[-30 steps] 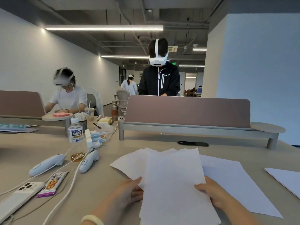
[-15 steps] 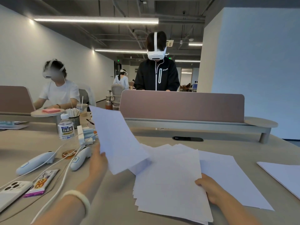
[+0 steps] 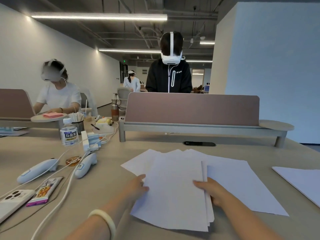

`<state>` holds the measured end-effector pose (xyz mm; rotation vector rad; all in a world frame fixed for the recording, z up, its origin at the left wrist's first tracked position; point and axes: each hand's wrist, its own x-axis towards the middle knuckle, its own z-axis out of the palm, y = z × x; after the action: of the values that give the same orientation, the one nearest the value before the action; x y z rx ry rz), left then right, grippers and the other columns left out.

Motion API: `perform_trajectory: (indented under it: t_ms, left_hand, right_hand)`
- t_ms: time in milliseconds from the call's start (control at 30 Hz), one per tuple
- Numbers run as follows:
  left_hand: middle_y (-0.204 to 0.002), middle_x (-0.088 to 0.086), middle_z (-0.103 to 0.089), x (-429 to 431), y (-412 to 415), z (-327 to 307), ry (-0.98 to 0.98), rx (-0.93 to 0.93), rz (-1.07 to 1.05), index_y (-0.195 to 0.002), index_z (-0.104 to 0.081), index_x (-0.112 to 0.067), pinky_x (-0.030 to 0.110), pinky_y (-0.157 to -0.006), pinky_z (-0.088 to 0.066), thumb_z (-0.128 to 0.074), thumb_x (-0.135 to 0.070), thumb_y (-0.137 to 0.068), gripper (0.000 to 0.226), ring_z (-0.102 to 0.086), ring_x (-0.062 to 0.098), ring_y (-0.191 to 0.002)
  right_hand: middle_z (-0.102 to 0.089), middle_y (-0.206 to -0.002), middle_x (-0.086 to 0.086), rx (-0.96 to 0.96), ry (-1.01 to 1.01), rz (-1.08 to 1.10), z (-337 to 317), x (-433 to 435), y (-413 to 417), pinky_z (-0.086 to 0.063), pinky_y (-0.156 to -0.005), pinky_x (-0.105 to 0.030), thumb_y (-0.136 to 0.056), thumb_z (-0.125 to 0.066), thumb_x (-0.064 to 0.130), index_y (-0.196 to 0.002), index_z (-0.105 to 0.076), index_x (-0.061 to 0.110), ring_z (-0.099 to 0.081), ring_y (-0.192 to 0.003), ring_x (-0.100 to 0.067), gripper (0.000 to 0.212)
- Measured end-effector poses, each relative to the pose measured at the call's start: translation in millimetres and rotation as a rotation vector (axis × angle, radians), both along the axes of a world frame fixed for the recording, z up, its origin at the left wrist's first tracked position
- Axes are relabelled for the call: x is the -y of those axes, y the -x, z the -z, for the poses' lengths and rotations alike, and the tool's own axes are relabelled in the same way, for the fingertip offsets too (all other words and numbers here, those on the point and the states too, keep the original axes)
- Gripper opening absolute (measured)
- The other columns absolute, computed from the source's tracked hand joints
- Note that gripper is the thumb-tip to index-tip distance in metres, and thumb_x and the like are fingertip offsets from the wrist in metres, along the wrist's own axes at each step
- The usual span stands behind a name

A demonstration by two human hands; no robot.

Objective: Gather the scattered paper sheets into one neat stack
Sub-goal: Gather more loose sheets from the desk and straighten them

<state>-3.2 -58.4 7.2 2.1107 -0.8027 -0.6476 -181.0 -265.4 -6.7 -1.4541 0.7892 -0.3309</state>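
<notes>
Paper stack (image 3: 173,191) sits lower centre of frame, flat on desk (image 3: 107,187). Long axis runs bottom-to-top, far end leaning a bit right. Right hand (image 3: 210,190) grips right edge, thumb on top. Left hand (image 3: 137,186) against left edge, fingers half hidden, can't tell grip. Loose sheets (image 3: 242,186) splayed underneath.

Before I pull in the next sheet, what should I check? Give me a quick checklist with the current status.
1. Right hand grips the stack, thumb on top: ok.
2. Left hand grip at the stack's left edge: cannot tell, fingertips hidden.
3. Stack edges squared: not ok, sheets stagger along the right side.
4. All sheets gathered: not ok. A loose sheet lies partly under the stack on the right, fanned sheets lie behind it, and another sheet lies far right.
5. Nearest controller clear of the paper: ok.
</notes>
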Motion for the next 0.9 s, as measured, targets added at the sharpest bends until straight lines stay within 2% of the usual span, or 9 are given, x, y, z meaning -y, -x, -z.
perform_trajectory:
  t_ms: [67,167,267,333,400,500,567,733,900]
  left_hand:
    - [-0.131,0.009,-0.052,1,5,0,-0.013,-0.012,0.015,-0.144,-0.031,-0.010,0.026,-0.094,-0.041,-0.056,-0.017,-0.093,0.058,-0.053,0.021,-0.113]
    - [-0.108,-0.002,-0.054,0,3,-2,0.059,-0.023,-0.051,-0.144,-0.032,-0.012,0.020,-0.078,-0.042,-0.061,-0.023,-0.090,0.063,-0.052,0.013,-0.093]
    - [-0.138,0.010,-0.042,-5,-5,-13,0.235,-0.054,-0.170,-0.148,-0.022,-0.011,0.027,-0.087,-0.040,-0.069,-0.023,-0.084,0.080,-0.049,0.022,-0.112]
    - [-0.143,0.010,-0.039,-8,-9,-28,0.348,-0.088,-0.189,-0.149,-0.018,-0.012,0.028,-0.090,-0.038,-0.071,-0.022,-0.082,0.086,-0.047,0.026,-0.124]
    - [-0.136,0.008,-0.048,-8,-9,-49,0.443,-0.079,-0.177,-0.145,-0.028,-0.011,0.029,-0.088,-0.040,-0.071,-0.020,-0.082,0.076,-0.052,0.022,-0.115]
    - [-0.114,0.006,-0.060,-7,-4,-78,0.626,-0.049,-0.204,-0.123,-0.050,-0.011,0.023,-0.068,-0.045,-0.059,-0.010,-0.091,0.034,-0.058,0.011,-0.085]
    - [-0.104,0.003,-0.060,-5,-2,-85,0.705,-0.036,-0.230,-0.111,-0.051,-0.015,0.020,-0.061,-0.045,-0.051,-0.008,-0.094,0.018,-0.058,0.005,-0.077]
    - [-0.109,0.003,-0.062,-8,9,-58,0.704,-0.044,-0.204,-0.119,-0.048,-0.015,0.019,-0.065,-0.047,-0.054,-0.006,-0.092,0.029,-0.060,0.006,-0.085]
    - [-0.119,0.001,-0.060,-3,11,-41,0.660,-0.008,-0.228,-0.129,-0.046,-0.015,0.021,-0.075,-0.045,-0.044,-0.006,-0.096,0.034,-0.058,0.012,-0.097]
  right_hand:
    - [-0.065,-0.106,-0.019,-0.039,0.098,0.006,-1,-5,-4,-0.053,-0.069,-0.033,-0.086,-0.052,-0.008,-0.123,-0.053,0.000,-0.064,-0.091,-0.031,0.038]
    - [-0.064,-0.112,-0.017,0.013,0.153,0.023,-11,-10,-7,-0.053,-0.080,-0.040,-0.084,-0.047,-0.009,-0.122,-0.051,0.008,-0.062,-0.099,-0.032,0.042]
    - [-0.064,-0.117,-0.009,0.163,0.195,0.015,-33,-15,-9,-0.053,-0.088,-0.043,-0.087,-0.053,-0.002,-0.127,-0.049,0.014,-0.063,-0.104,-0.028,0.044]
    - [-0.064,-0.119,-0.006,0.258,0.242,-0.004,-53,-19,-11,-0.051,-0.093,-0.047,-0.088,-0.057,0.003,-0.128,-0.049,0.018,-0.063,-0.106,-0.027,0.043]
    - [-0.065,-0.120,-0.004,0.345,0.271,-0.023,-76,-22,-15,-0.050,-0.095,-0.047,-0.089,-0.058,0.006,-0.128,-0.051,0.020,-0.064,-0.106,-0.026,0.041]
    - [-0.067,-0.116,-0.002,0.439,0.279,-0.023,-105,-30,-22,-0.053,-0.090,-0.040,-0.090,-0.057,0.007,-0.124,-0.053,0.017,-0.066,-0.103,-0.023,0.035]
    - [-0.068,-0.113,-0.002,0.467,0.280,-0.006,-114,-33,-25,-0.053,-0.086,-0.036,-0.090,-0.058,0.009,-0.122,-0.055,0.016,-0.067,-0.100,-0.022,0.032]
    - [-0.062,-0.111,0.000,0.436,0.208,0.104,-85,-42,-29,-0.051,-0.087,-0.037,-0.086,-0.066,0.015,-0.123,-0.041,0.017,-0.064,-0.095,-0.017,0.045]
    - [-0.063,-0.117,-0.007,0.399,0.270,0.145,-66,-52,-34,-0.050,-0.083,-0.033,-0.090,-0.059,0.014,-0.125,-0.048,0.016,-0.062,-0.101,-0.023,0.037]
